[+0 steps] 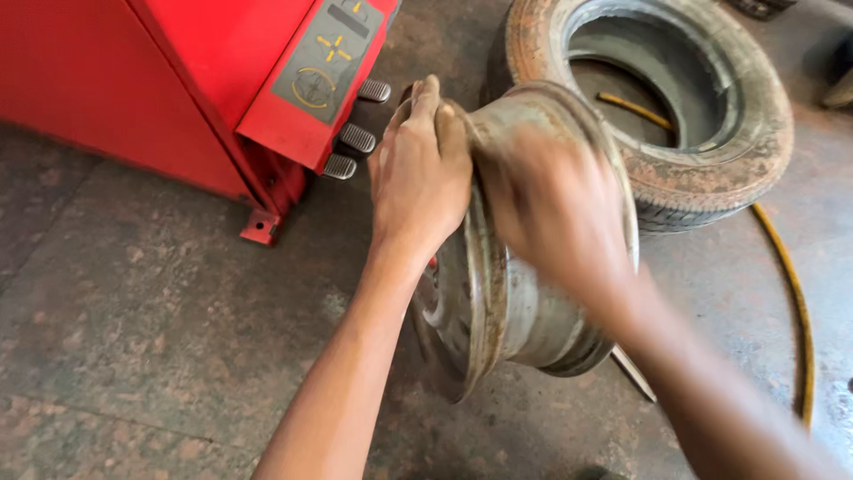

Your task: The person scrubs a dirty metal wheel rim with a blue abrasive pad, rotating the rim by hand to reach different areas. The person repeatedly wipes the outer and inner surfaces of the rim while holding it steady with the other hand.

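Note:
A worn grey steel wheel rim (498,311) stands on its edge on the concrete floor, in the middle of the view. My left hand (419,173) grips the top of its left flange, fingers curled over the edge. My right hand (555,209) lies on the rim's barrel near the top right; it is blurred by motion, so its grip is unclear.
A red machine (178,80) with three foot pedals (355,138) stands at the upper left. A dusty tyre (711,116) lies flat at the upper right. A yellow hose (795,302) runs along the floor on the right.

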